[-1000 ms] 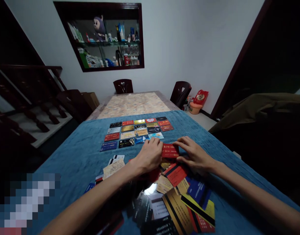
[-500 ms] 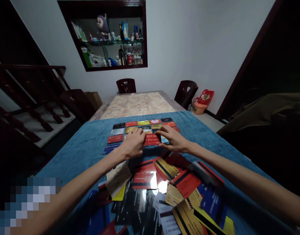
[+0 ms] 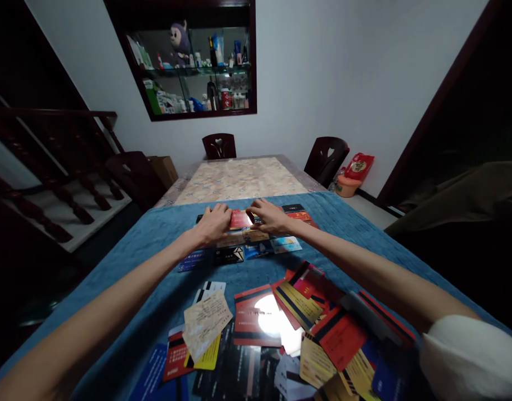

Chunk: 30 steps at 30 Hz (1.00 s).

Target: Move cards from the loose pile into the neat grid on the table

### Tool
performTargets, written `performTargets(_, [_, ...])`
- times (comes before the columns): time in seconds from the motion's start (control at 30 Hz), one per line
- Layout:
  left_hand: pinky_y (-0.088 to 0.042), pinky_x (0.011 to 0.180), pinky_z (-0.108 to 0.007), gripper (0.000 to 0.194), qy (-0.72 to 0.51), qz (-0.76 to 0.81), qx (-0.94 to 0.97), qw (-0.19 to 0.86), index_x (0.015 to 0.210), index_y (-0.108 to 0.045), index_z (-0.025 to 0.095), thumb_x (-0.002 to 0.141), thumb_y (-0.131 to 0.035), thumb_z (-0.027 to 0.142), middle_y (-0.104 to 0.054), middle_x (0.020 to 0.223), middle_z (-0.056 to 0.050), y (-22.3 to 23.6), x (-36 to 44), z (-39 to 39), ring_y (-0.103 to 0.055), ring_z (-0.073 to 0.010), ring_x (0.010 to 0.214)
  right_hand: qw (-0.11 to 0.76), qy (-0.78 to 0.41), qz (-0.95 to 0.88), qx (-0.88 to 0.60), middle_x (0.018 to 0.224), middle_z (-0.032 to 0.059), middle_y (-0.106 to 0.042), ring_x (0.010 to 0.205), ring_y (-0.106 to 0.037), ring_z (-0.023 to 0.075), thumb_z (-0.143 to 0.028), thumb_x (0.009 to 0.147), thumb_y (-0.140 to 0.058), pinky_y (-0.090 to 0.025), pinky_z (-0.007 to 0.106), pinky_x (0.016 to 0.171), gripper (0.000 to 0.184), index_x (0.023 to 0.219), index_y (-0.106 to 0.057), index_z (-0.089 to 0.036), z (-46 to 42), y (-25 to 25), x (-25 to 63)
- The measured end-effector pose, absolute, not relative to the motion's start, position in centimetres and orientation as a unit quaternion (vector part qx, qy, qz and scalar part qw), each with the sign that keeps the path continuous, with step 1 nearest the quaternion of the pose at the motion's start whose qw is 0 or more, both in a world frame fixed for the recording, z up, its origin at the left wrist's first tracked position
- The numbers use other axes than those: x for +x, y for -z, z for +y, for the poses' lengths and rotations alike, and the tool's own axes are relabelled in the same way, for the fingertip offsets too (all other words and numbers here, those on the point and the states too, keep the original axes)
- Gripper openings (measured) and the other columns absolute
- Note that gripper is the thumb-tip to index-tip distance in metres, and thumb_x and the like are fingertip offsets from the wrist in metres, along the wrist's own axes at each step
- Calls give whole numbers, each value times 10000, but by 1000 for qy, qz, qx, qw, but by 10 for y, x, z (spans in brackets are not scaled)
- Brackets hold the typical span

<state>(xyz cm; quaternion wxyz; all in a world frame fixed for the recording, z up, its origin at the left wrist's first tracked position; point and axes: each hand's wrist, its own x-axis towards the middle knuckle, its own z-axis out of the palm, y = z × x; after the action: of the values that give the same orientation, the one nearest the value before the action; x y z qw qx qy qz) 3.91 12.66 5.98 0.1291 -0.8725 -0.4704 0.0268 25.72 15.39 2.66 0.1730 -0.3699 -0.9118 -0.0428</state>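
Note:
A red card (image 3: pixel 240 219) is held between my two hands above the back rows of laid-out cards. My left hand (image 3: pixel 216 224) has closed fingers at the card's left edge. At its right edge, my right hand (image 3: pixel 269 216) pinches it between thumb and fingers. Just below lies the front row: a blue card (image 3: pixel 194 260), a black card with a white pattern (image 3: pixel 229 255), another blue card (image 3: pixel 258 250) and a light blue card (image 3: pixel 286 244). Part of the back rows is hidden behind my hands. A loose pile with red cards (image 3: pixel 258 314) lies nearer to me.
A blue cloth (image 3: pixel 130 267) covers the near part of the table, with a patterned tablecloth (image 3: pixel 243 177) beyond. Dark chairs (image 3: pixel 219 146) stand around it. A wall cabinet (image 3: pixel 201 114) holds a plush toy and bottles. An orange tub (image 3: pixel 346 186) is on the floor at right.
Both hands have moved away from me, carrying the red card from the front row toward the back rows. Front-row cards that were covered now show. The view has shifted slightly.

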Motion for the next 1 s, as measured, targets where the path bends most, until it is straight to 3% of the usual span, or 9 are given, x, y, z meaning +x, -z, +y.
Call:
performTargets(0.4, [-448,956,-448,319,-43,-531,-844,63,1101,-584,142,787,-542,181,-526,1230,-153,-50,17,194,-485,-308,1195,123,8,-909,-398,1208,138,-582,1116,-478,278,-266,851,-642,-360,350,934,296,1125,-687,-164,223,-18,226])
performTargets(1.0, [-425,1008,-485,356,-85,-558,-825,24,1077,-657,175,737,-553,183,-595,1264,-137,-16,10,250,-450,-327,1241,69,-7,-885,-460,1249,83,-630,1128,-515,276,-310,866,-604,-361,310,890,312,1158,-689,-237,261,9,207])
